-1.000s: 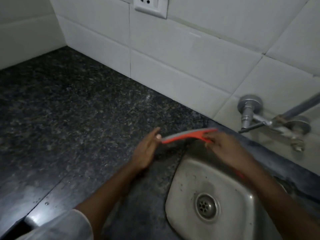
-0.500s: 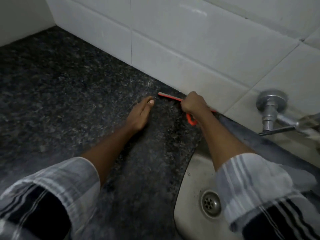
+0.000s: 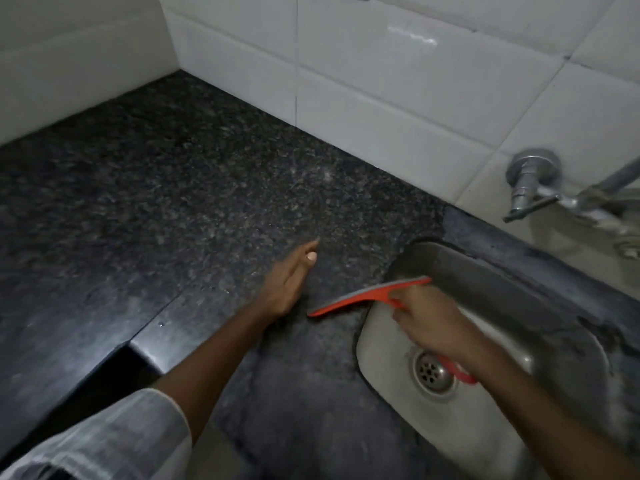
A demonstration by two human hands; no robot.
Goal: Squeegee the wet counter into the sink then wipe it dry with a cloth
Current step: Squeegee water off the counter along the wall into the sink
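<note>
The dark speckled granite counter [image 3: 180, 202] fills the left and middle of the view. A steel sink [image 3: 388, 344] with a round drain [image 3: 433, 370] is set into it at the right. My right hand [image 3: 436, 322] is shut on the handle of a red squeegee [image 3: 367, 296]. Its grey-edged blade lies across the sink's left rim, half over the counter and half over the basin. My left hand [image 3: 287, 282] rests flat on the counter just left of the blade, fingers together, holding nothing. No cloth is in view.
White tiled walls [image 3: 398, 98] close off the back and left of the counter. A metal tap [image 3: 533, 188] and pipe stick out of the wall above the sink's far right. The counter's front edge steps in at the lower left.
My right hand has dragged the squeegee from the back wall down toward me to the sink's left rim. My left hand stays flat on the counter. The camera has tilted.
</note>
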